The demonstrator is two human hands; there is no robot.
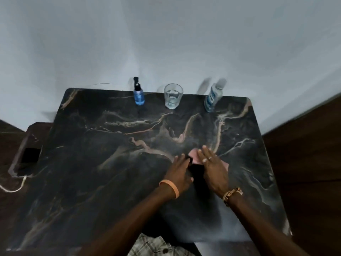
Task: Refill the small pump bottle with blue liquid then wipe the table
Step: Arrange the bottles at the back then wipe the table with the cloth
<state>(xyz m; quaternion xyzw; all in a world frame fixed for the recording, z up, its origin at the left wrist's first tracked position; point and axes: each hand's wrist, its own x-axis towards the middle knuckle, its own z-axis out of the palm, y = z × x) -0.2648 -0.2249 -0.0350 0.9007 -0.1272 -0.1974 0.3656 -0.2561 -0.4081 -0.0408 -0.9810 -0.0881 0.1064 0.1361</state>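
Pink cloth (194,153) lies flat on the tabletop (110,163) beneath both hands. Left hand (180,170) and right hand (212,169) press it, fingers (206,150) extended. Small pump bottle (138,94) stands upright at the far edge.

Dark marbled table (92,182) with pump bottle (138,95), glass (173,97), clear bottle (213,98), pink cloth (194,153).
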